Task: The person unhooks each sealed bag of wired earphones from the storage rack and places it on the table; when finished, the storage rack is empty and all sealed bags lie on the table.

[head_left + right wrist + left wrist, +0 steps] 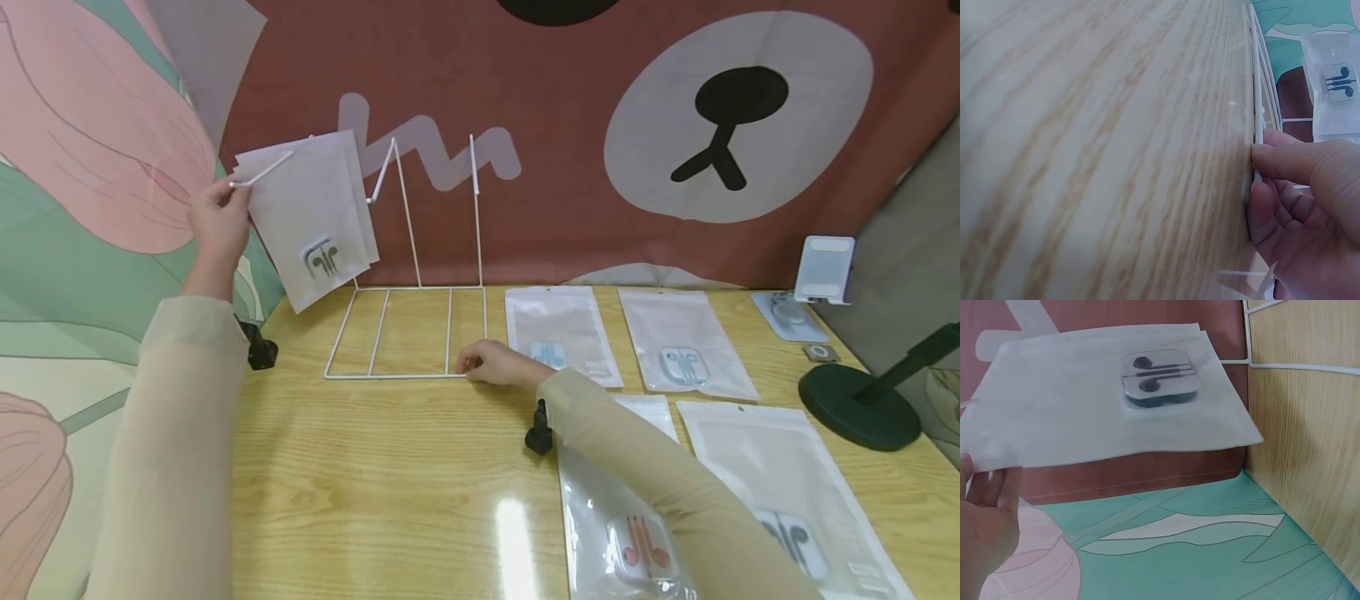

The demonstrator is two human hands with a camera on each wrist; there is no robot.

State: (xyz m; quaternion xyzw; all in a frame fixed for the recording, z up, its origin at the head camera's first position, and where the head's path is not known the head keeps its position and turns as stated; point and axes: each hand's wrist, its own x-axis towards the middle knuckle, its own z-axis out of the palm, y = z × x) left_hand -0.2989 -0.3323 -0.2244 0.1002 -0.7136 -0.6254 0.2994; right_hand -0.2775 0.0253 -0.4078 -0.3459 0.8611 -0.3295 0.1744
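Note:
A white wire display rack (405, 377) stands at the back of the table, with hooks at the top of its uprights. On its left hook hang overlapping white plastic packets (300, 208), tilted. The front one shows a boxed pair of earphones (1160, 378) near its lower end. My left hand (220, 223) pinches the upper left edge of these packets, close to the hook's tip. My right hand (498, 363) pinches the front wire of the rack's base near its right corner, thumb against fingers in the right wrist view. The middle and right hooks carry nothing.
Several earphone packets lie on the table to the right, among them a back one (660, 321) and a front one (765, 467). My right forearm crosses over one. A phone stand (823, 271) and a dark green round base (858, 408) stand at the far right.

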